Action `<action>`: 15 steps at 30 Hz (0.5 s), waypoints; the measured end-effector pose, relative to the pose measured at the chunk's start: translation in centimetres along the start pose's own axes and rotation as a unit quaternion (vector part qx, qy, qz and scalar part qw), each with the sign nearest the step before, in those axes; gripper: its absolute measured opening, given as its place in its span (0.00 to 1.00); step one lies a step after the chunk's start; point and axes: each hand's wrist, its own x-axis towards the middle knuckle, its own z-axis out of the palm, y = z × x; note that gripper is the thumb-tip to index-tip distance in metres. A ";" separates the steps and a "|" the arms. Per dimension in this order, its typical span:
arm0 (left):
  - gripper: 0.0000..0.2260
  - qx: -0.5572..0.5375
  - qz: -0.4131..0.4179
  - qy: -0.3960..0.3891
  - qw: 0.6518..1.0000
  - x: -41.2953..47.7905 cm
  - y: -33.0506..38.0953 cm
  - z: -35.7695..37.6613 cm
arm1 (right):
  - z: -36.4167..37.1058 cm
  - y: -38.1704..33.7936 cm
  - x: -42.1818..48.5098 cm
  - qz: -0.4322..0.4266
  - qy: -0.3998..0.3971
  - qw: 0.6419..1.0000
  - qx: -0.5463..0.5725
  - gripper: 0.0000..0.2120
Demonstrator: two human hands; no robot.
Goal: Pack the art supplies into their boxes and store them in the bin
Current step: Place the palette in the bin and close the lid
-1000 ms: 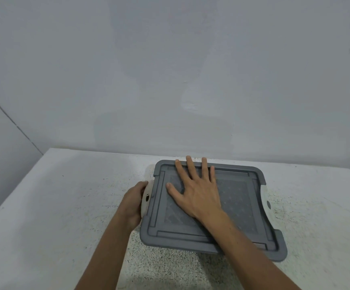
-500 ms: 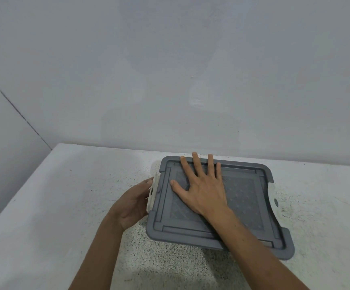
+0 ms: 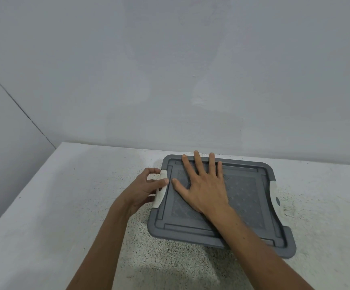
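One grey plastic bin (image 3: 291, 244) sits right of centre in the lower frame on the speckled white surface (image 3: 65, 206). Its rounded-corner lid (image 3: 245, 197) is matte, with raised rectangular ridges around a dimpled middle panel. The right hand (image 3: 205, 185) lies flat on the lid, fingers spread. The left hand (image 3: 141, 191) pinches the curved cream left latch (image 3: 160, 194) between thumb and curled fingers.

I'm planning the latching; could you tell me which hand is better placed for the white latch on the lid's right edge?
Probably the right hand: it lies flat on the lid, holding nothing, nearer the right latch. The left hand grips the left latch.
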 end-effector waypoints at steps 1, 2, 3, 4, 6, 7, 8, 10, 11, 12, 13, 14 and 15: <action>0.18 0.009 -0.004 0.000 1.000 0.0 0.1 0.0 | 0.0 0.0 0.0 0.000 -0.001 1.000 -0.001 0.37; 0.18 0.015 -0.006 0.002 1.000 0.0 0.3 0.0 | 0.0 0.0 0.0 0.000 -0.001 1.000 -0.002 0.37; 0.17 0.021 -0.007 0.005 1.000 -0.1 0.5 0.1 | 0.0 0.0 0.0 0.000 -0.002 1.000 -0.003 0.37; 0.17 0.028 -0.006 0.009 1.000 -0.2 0.7 0.1 | 0.0 0.0 0.0 -0.001 -0.002 1.000 -0.003 0.37; 0.17 0.047 -0.003 0.020 0.999 -0.3 0.9 0.2 | 0.0 0.0 0.0 -0.002 -0.001 1.000 -0.002 0.37; 0.18 0.054 0.001 0.029 0.998 -0.3 0.9 0.3 | 0.0 -0.1 0.0 -0.003 -0.001 1.000 -0.002 0.37; 0.18 0.059 0.008 0.039 0.997 -0.5 0.9 0.5 | -0.1 -0.1 0.0 -0.005 0.000 1.000 -0.003 0.37; 0.21 0.084 0.034 0.072 0.993 -0.8 0.7 0.9 | -0.2 -0.1 0.0 -0.010 -0.001 1.000 -0.005 0.37; 0.23 0.109 0.053 0.092 0.988 -0.9 0.5 1.2 | -0.3 -0.1 -0.1 -0.013 -0.001 1.000 -0.006 0.37; 0.24 0.140 0.077 0.111 0.981 -1.1 0.2 1.5 | -0.4 -0.1 -0.2 -0.016 -0.001 1.000 -0.004 0.37; 0.24 0.172 0.101 0.130 0.971 -1.2 -0.1 1.8 | -0.5 -0.1 -0.2 -0.020 -0.001 1.000 -0.002 0.37; 0.24 0.207 0.124 0.151 0.959 -1.4 -0.4 2.3 | -0.5 0.0 -0.4 -0.025 0.000 1.000 0.001 0.37; 0.22 0.245 0.144 0.171 0.943 -1.5 -0.8 2.9 | -0.5 0.1 -0.5 -0.029 0.002 1.000 0.007 0.36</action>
